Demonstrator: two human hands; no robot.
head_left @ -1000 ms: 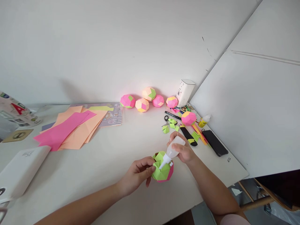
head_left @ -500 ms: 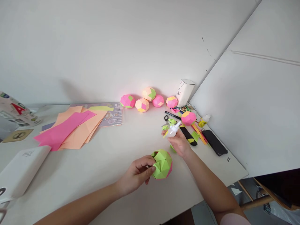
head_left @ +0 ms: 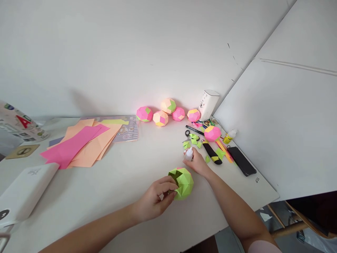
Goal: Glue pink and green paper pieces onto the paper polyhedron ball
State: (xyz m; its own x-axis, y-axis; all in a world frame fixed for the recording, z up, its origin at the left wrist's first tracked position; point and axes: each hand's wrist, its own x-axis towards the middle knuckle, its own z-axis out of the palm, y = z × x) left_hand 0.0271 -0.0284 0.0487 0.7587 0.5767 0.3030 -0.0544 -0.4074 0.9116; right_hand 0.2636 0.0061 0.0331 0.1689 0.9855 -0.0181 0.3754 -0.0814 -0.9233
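Note:
My left hand (head_left: 160, 196) pinches the near-left edge of a green folded-paper ball (head_left: 185, 182), thumb and fingers on a flap. An opening on the ball's upper left shows its hollow inside; a little pink shows at its top. Just beyond the ball, my right hand (head_left: 198, 162) has its fingers wrapped round a small white glue bottle (head_left: 189, 154), held nearly upright with its nozzle up. Small green paper pieces (head_left: 194, 141) lie past the bottle, beside black-handled scissors (head_left: 187, 133). A black and yellow cutter (head_left: 212, 153) lies right of my right hand.
Finished paper balls (head_left: 160, 118) stand along the wall, with another ball (head_left: 212, 134) nearer at right. A phone (head_left: 241, 161) and yellow-labelled bottle (head_left: 230, 136) sit near the right edge. Orange and pink paper sheets (head_left: 71, 147) and a white power bank (head_left: 27, 189) are at left.
The glue bottle has gone from tilted to nearly upright and come lower, slightly left, in my right hand. The ball has turned a little in my left hand, showing more of its opening.

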